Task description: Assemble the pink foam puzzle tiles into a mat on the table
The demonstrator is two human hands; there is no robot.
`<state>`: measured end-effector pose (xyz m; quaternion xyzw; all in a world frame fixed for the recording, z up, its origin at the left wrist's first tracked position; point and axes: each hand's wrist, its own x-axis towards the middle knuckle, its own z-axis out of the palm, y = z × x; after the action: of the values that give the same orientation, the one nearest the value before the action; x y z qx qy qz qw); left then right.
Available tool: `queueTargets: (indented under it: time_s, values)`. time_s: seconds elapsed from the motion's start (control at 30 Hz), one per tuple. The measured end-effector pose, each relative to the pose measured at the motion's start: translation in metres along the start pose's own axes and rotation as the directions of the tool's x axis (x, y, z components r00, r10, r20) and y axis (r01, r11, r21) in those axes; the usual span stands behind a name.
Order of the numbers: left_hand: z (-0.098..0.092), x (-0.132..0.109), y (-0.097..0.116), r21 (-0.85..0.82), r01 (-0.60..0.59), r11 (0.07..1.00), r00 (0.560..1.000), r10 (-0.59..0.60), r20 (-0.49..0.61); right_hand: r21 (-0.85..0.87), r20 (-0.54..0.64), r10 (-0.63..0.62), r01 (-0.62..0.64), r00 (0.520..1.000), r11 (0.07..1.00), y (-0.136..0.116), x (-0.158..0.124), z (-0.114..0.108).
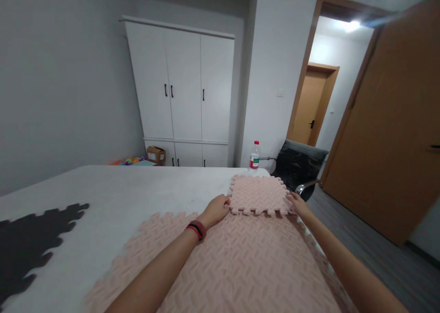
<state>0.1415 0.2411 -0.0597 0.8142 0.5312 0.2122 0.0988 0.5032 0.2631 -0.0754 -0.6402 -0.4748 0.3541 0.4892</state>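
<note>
A pink foam puzzle tile lies at the far end of a larger joined pink foam mat on a white table. My left hand grips the tile's near left corner; a red and black band sits on that wrist. My right hand holds the tile's near right corner. The tile's toothed near edge rests against the mat's far edge.
A dark foam mat piece lies at the table's left edge. A plastic water bottle stands at the far table edge. A black chair sits beyond the right corner, an open wooden door to the right, a white wardrobe behind.
</note>
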Motion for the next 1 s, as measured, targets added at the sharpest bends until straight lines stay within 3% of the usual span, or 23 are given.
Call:
queueTargets:
  time_s: [0.27, 0.5, 0.77, 1.0]
  values:
    - [0.006, 0.005, 0.001, 0.191, -0.046, 0.981, 0.999, 0.043, 0.020, -0.348, 0.041, -0.161, 0.166, 0.986, 0.923, 0.025, 0.027, 0.015]
    - [0.008, 0.008, 0.005, 0.243, -0.102, 0.965, 0.995, 0.093, 0.048, -0.494, 0.075, -0.194, 0.206, 0.978, 0.845, 0.036, 0.038, 0.020]
    - [0.006, 0.008, 0.002, 0.270, -0.181, 0.946, 0.982, 0.158, 0.107, -0.617, 0.129, -0.195, 0.233, 0.972, 0.752, 0.034, 0.033, 0.017]
    - [0.008, 0.008, 0.019, 0.301, -0.248, 0.921, 0.968, 0.228, 0.101, -0.757, 0.216, -0.204, 0.296, 0.955, 0.583, 0.016, 0.024, 0.025]
